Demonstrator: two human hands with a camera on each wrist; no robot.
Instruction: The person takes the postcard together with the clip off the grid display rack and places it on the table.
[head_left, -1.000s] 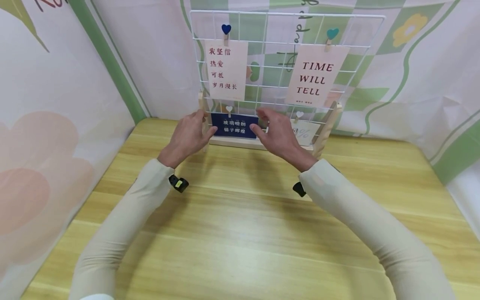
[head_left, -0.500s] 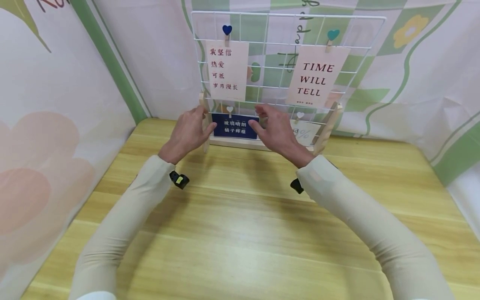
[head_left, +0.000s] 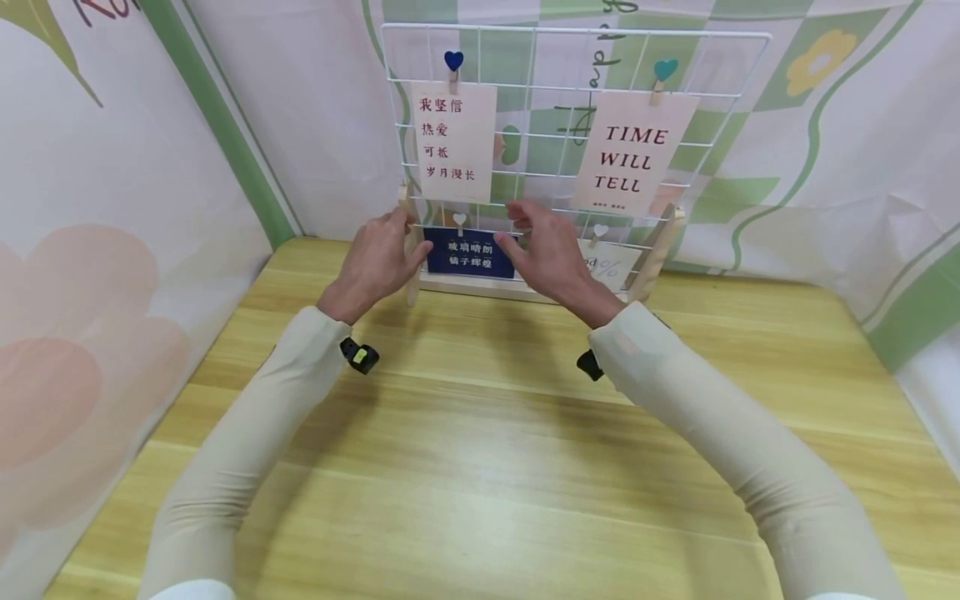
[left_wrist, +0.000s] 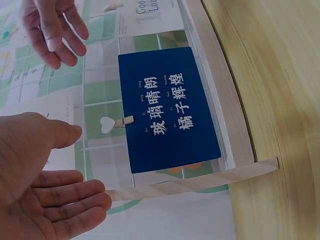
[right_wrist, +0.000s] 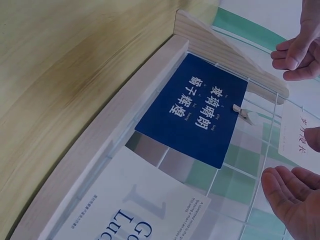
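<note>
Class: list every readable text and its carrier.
"我坚信 热爱 可抵 岁月漫长": upper left card
"TIME WILL TELL": upper right card
"玻璃晴朗 橘子辉煌", "bo li qing lang ju zi hui huang": blue card
"1", "Goo…", "Luc…", "A contented mind is the…": lower right card
"Happy": backdrop
Corner lettering: cut off
Other small print: illegible

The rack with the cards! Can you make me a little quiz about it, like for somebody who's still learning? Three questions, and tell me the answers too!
1. What colour is the heart on the clip that holds the blue card?
A) teal
B) white
C) dark blue

2. Fill in the missing word: the big print on the TIME card says "TIME ____ TELL".

3. True or false: in the head view, the blue card hangs higher than the TIME card.

Key:
1. B, white.
2. WILL.
3. False: the blue card hangs lower.
</note>
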